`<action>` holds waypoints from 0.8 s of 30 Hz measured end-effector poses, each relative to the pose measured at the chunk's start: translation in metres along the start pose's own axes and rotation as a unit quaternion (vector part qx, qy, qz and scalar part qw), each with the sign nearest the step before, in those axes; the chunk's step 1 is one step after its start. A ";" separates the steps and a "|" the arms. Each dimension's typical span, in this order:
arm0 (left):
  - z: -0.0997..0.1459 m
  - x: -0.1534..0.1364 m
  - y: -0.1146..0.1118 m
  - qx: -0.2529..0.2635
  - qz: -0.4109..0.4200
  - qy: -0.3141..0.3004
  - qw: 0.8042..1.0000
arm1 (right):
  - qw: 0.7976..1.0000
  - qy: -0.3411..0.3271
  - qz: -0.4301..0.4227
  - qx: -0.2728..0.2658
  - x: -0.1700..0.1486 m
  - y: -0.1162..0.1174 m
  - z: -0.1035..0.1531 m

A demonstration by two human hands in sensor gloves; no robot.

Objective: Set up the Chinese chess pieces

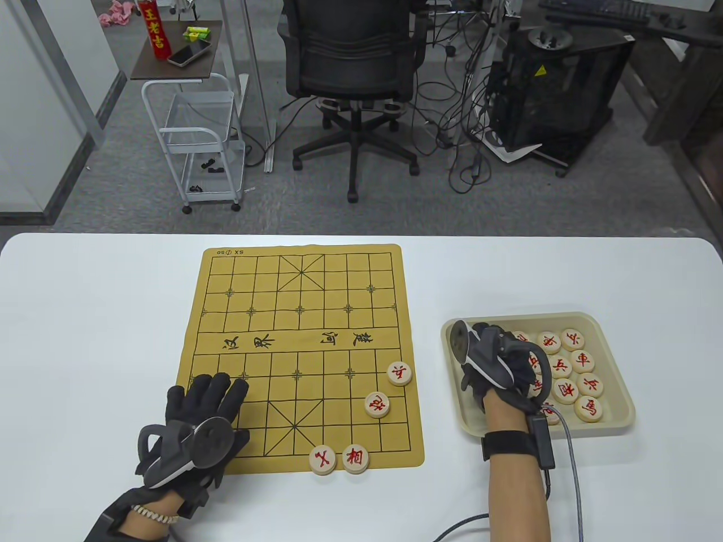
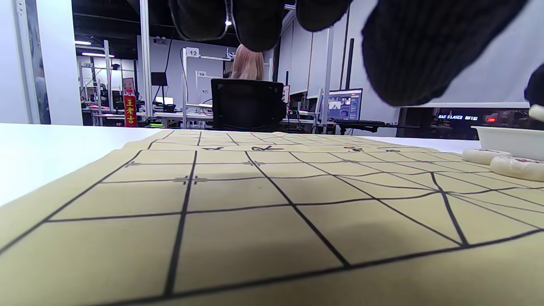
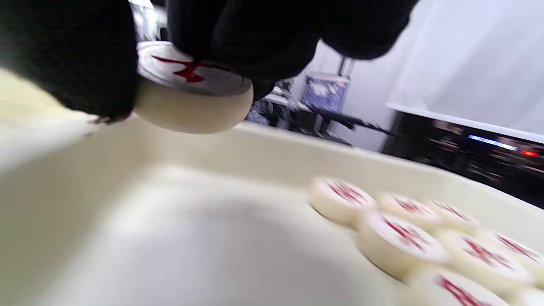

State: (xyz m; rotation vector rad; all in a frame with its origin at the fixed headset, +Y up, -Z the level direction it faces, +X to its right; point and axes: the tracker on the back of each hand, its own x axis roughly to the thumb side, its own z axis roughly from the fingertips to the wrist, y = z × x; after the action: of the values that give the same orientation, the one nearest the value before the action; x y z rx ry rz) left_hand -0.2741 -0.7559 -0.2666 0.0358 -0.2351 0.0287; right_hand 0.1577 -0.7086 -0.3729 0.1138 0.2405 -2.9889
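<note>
— While the right hand [image 1: 500, 367] hovers inside the beige plastic tray [image 1: 618, 395], what is it gripping?
— A cream round chess piece with a red character [image 3: 193, 87], pinched in its fingertips, above the loose pieces [image 1: 570, 367].
— And the left hand [image 1: 195, 429]?
— Fingers straight, flat on the tan chessboard mat [image 1: 299, 316].

We looked down on the white table [image 1: 85, 316] from above and behind the hands, facing out across the room toward an office chair [image 1: 351, 62]. The left wrist view sat low, almost at the surface of the board [image 2: 255, 221], looking level along its grid toward that same chair [image 2: 246, 104]; both views shared board, chair and a red can [image 1: 153, 27]. The right wrist view hung very close inside the tray [image 3: 170, 238], tilted and blurred, sharing the tray [image 1: 617, 395] and its pieces [image 3: 399, 242] with the table view
</note>
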 end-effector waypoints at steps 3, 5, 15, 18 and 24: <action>0.002 0.002 0.000 0.004 -0.001 -0.003 1.000 | 0.995 -0.052 -0.065 -0.049 0.029 -0.030 0.032; 0.003 0.003 0.001 0.008 -0.003 -0.007 1.000 | 0.990 -0.079 -0.092 -0.069 0.047 -0.043 0.052; 0.008 0.010 0.001 0.017 -0.009 -0.018 1.000 | 0.964 -0.185 -0.168 -0.095 0.121 -0.041 0.156; 0.008 0.015 -0.001 0.012 -0.020 -0.026 0.999 | 0.961 -0.191 -0.179 -0.089 0.121 -0.031 0.161; 0.009 0.038 0.008 0.030 0.059 -0.057 0.996 | 0.956 -0.193 -0.199 -0.098 0.116 -0.026 0.159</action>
State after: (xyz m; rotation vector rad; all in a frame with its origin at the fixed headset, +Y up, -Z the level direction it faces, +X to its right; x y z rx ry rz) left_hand -0.2397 -0.7472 -0.2487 0.0833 -0.3501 0.1522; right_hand 0.0296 -0.7247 -0.2223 -0.6053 0.5671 -3.2617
